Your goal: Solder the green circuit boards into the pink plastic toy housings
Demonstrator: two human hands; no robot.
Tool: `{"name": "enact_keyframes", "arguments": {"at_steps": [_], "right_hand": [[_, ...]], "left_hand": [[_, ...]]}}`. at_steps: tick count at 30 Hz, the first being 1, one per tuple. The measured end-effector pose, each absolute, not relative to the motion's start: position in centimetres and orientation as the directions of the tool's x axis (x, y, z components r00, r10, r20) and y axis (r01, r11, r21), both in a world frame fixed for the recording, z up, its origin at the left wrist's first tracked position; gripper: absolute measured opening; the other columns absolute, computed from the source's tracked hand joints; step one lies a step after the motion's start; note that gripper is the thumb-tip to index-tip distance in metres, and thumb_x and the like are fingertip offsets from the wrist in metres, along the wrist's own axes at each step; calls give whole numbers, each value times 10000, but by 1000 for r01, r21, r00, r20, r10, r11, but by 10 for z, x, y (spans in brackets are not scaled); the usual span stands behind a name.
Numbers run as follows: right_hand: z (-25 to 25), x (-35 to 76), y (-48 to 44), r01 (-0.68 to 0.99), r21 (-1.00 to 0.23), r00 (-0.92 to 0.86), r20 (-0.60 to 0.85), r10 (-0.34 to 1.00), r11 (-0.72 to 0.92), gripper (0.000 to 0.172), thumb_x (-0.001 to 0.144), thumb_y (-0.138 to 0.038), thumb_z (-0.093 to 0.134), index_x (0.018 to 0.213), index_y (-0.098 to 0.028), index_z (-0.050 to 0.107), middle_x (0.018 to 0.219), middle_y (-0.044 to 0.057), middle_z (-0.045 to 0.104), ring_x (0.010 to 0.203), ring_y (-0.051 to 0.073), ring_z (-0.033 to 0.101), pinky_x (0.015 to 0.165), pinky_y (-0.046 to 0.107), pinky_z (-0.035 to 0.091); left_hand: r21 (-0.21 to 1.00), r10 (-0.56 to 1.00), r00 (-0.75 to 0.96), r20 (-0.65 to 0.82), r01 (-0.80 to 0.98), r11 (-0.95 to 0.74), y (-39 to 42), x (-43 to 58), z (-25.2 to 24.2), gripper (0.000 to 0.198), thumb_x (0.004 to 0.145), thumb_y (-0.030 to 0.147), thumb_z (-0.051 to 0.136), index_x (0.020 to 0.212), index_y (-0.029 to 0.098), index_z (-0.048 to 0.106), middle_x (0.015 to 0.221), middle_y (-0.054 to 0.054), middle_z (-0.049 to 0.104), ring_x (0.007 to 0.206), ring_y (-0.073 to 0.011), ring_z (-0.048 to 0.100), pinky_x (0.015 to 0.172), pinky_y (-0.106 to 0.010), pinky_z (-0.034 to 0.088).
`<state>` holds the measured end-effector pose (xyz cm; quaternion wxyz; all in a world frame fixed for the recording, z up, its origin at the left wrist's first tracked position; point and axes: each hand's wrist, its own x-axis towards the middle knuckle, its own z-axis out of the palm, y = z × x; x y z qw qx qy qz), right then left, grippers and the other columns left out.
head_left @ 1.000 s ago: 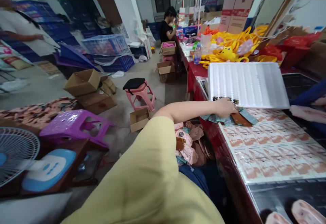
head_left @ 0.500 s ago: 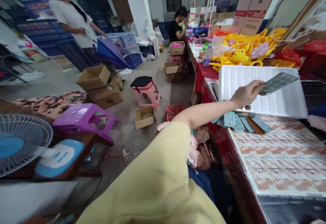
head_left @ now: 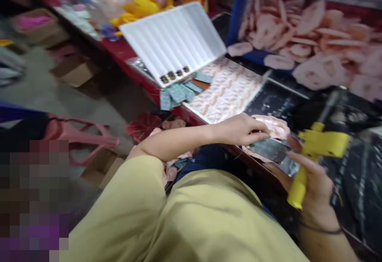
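Note:
My left hand (head_left: 240, 129) reaches across in front of me, thumb and fingers pinched at the upper edge of a grey-green circuit panel (head_left: 270, 150). A pink moulded piece (head_left: 276, 127) lies just past those fingertips. Another pink part shows beneath the panel, partly covered. On the right, my right hand (head_left: 316, 178) has a yellow pistol-shaped tool (head_left: 324, 142) with a metal shaft in its grip. Its thumb and fingers also come around the panel's right end. Blur hides the exact finger contact.
A white ribbed foam tray (head_left: 176, 35) leans on the table, small dark parts along its lower edge. Green boards (head_left: 179, 93) lie below it, beside a printed sheet (head_left: 221, 95). A blue crate (head_left: 238, 19) holds pink shells (head_left: 316, 43). A pink stool (head_left: 80, 134) stands left.
My view has turned to the right and down. My left hand has come back from the foam tray with the panel. My right hand and the yellow tool are now in view.

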<state>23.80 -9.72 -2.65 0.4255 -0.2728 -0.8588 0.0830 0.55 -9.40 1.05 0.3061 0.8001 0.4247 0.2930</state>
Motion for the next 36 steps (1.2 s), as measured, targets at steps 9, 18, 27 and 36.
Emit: {"name": "enact_keyframes", "arguments": {"at_steps": [9, 18, 27, 36], "right_hand": [[-35, 255, -116, 499, -331, -388, 741, 548, 801, 474, 763, -204, 839, 1145, -214, 560, 1190, 87, 689, 1024, 239, 701, 858, 346, 616], [-34, 263, -118, 570, -317, -317, 766, 559, 758, 428, 773, -216, 833, 1110, -213, 568, 1179, 74, 695, 969, 212, 715, 843, 301, 614], [-36, 259, -118, 539, -306, -317, 789, 526, 785, 390, 782, -192, 818, 1090, -172, 579, 1071, 99, 721, 927, 218, 721, 778, 283, 610], [-32, 256, -127, 461, -277, -379, 798, 469, 843, 424, 758, -157, 830, 1098, -167, 577, 1207, 171, 669, 1024, 245, 700, 830, 340, 619]], "left_hand": [[998, 972, 235, 16, -59, -3, -94, 19, -19, 599, 993, 587, 348, 1374, 172, 550, 1087, -111, 751, 871, -184, 740, 819, -327, 585], [634, 852, 201, 483, 591, -498, -122, 17, -37, 281, 968, 305, 532, 1134, 177, 718, 1145, -115, 718, 1076, -212, 672, 970, -374, 536], [405, 570, 209, 795, 516, -755, -125, 37, -23, 216, 914, 142, 625, 1100, 176, 728, 841, -49, 728, 741, -108, 664, 681, -209, 520], [984, 990, 77, 119, 121, -127, -98, 31, -13, 447, 806, 580, 711, 877, 153, 820, 870, -96, 777, 825, -188, 704, 746, -264, 534]]}}
